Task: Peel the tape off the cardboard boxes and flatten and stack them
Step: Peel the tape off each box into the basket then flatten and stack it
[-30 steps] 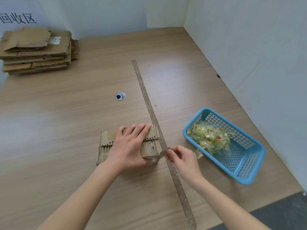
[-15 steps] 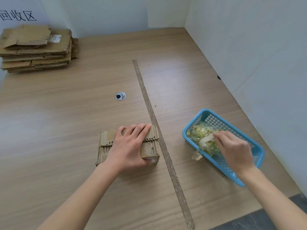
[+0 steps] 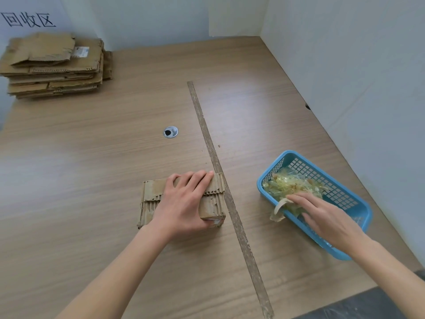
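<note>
Already, at the far left corner of the table (image 3: 69, 139), a stack of flattened boxes (image 3: 55, 65) lies under a wall sign, well apart from the work. Nearer and left of the long strip (image 3: 220, 180) that runs down the tabletop sits the small cardboard box (image 3: 184, 199), its right edge touching or just beside that strip; I cannot tell which. Its long axis runs left to right across the view, its torn, corrugated top face upward, and a pale patch shows at its near right corner, maybe tape or a label. The left hand (image 3: 186, 203) presses down on it, fingers straight and reaching to the far edge, thumb at the near right corner. To the right, the right hand (image 3: 322, 217) hovers over the blue basket (image 3: 358, 210), fingers extended and loose, touching the crumpled tape scraps (image 3: 292, 187); it seems to grasp nothing. One scrap (image 3: 279, 209) droops over the basket's near rim. The risk, I judge, is stickiness: a piece could cling to the fingertips and drag out when the hand lifts, or the hanging scrap could slip onto the table. Any tape left on the box would hinder flattening.
</note>
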Action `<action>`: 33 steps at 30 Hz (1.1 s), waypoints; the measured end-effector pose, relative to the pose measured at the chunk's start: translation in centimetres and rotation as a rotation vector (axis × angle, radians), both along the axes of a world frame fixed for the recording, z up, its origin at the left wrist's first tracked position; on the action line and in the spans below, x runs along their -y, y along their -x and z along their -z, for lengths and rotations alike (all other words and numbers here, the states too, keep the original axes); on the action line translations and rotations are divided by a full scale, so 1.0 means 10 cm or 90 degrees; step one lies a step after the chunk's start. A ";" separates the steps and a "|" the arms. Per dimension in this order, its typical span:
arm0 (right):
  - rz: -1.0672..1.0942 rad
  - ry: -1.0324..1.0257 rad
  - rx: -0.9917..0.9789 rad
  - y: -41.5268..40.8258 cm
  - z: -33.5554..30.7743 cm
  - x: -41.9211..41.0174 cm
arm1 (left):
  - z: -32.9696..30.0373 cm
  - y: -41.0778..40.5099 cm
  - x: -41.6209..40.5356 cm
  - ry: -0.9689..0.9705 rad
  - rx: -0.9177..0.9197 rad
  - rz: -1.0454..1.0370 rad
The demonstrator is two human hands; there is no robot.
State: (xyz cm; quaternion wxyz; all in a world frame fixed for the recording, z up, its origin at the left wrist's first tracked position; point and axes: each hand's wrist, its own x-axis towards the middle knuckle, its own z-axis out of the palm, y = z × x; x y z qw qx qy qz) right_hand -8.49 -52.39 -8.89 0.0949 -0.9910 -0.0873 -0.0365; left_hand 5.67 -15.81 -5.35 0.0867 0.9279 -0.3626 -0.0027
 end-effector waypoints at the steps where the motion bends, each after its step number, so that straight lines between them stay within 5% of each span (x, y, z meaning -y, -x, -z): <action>1: 0.000 0.000 -0.022 0.04 -0.04 0.02 | 0.00 0.00 0.00 0.001 -0.001 0.001; 4: 0.031 -0.027 -0.048 0.16 -0.10 0.08 | 0.00 0.01 0.00 -0.001 -0.005 0.001; 11: 0.133 -0.156 0.113 0.12 -0.29 -0.21 | 0.02 0.00 -0.01 0.012 0.001 0.001; 16: 0.060 -0.358 -0.041 -0.34 -0.35 -1.11 | -0.01 -0.02 0.00 -0.001 -0.053 0.000; 20: 0.096 -0.436 -0.089 -0.64 -0.32 -1.65 | -0.17 -0.12 -0.11 0.144 -0.192 -0.026; 25: 0.139 -0.425 -0.086 -0.88 -0.45 -1.87 | -0.39 -0.18 -0.50 0.228 -0.162 -0.220; 33: 0.334 -0.408 -0.024 -1.14 -0.66 -2.07 | -0.33 -0.09 -0.66 0.362 -0.346 -0.521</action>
